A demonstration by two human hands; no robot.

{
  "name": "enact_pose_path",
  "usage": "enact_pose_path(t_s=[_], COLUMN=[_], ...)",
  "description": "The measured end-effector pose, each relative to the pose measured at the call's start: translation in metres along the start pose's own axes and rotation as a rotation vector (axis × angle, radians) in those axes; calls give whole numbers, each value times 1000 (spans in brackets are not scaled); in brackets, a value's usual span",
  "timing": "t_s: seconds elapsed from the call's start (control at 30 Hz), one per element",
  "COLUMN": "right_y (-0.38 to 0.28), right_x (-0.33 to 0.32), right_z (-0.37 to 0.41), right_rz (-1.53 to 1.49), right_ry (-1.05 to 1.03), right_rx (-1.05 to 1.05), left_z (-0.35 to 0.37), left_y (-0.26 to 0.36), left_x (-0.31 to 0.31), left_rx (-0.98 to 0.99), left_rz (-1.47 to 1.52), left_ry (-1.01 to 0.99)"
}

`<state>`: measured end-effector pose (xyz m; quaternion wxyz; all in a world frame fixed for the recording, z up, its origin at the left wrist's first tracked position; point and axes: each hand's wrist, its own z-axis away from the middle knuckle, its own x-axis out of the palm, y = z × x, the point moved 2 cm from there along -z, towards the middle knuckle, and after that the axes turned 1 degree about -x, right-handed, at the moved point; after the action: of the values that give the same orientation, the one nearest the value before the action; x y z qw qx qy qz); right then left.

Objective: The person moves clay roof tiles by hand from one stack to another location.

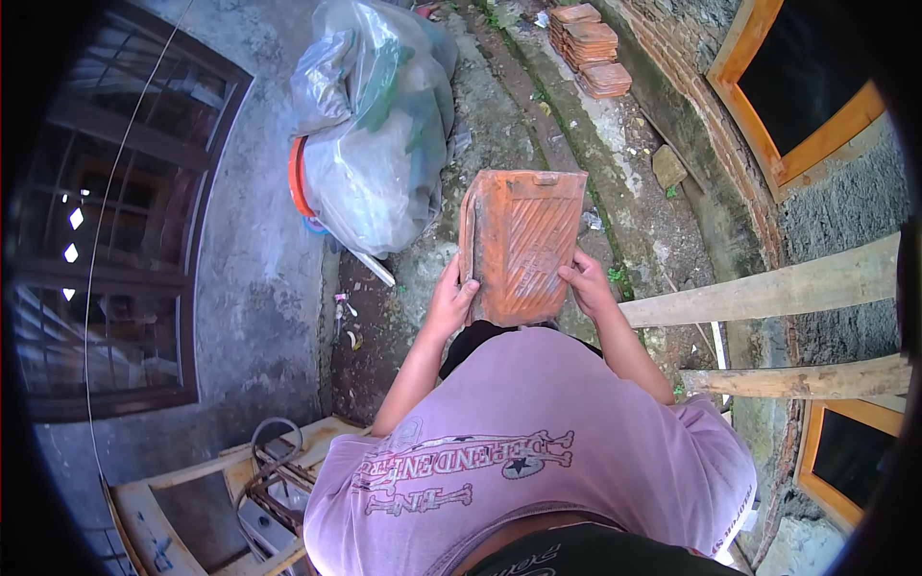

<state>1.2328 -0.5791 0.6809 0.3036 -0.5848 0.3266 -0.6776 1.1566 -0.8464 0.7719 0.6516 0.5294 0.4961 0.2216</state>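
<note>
An orange clay roof tile (530,245) with slanted ridges is held out in front of my body, and a second tile edge shows along its left side. My left hand (451,296) grips the lower left edge, its thumb on the near face. On the opposite edge, my right hand (588,282) grips the tile low down, thumb on the front and the other fingers mostly hidden behind.
Stacked tiles (594,53) lie far ahead, near a rock (668,167). Plastic sheeting (384,144) is heaped at the left wall. Wooden poles (768,288) cross on the right. A rusty metal frame (154,518) stands at lower left.
</note>
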Motion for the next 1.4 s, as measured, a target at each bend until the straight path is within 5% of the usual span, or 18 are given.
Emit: enact_pose_path(t_s=[0.33, 0.67, 1.0, 1.4], right_y=[-20, -6, -11, 7], right_x=[-12, 41, 99, 96], right_z=[-134, -293, -409, -555], right_rz=[22, 82, 185, 108], right_ry=[154, 223, 161, 0], right_rx=[-97, -109, -16, 35], left_z=[-182, -335, -388, -470], left_y=[-58, -94, -146, -166], left_x=[-23, -128, -202, -252], left_rx=[73, 86, 79, 22], left_rz=[144, 156, 196, 75], left_ry=[-189, -274, -138, -6])
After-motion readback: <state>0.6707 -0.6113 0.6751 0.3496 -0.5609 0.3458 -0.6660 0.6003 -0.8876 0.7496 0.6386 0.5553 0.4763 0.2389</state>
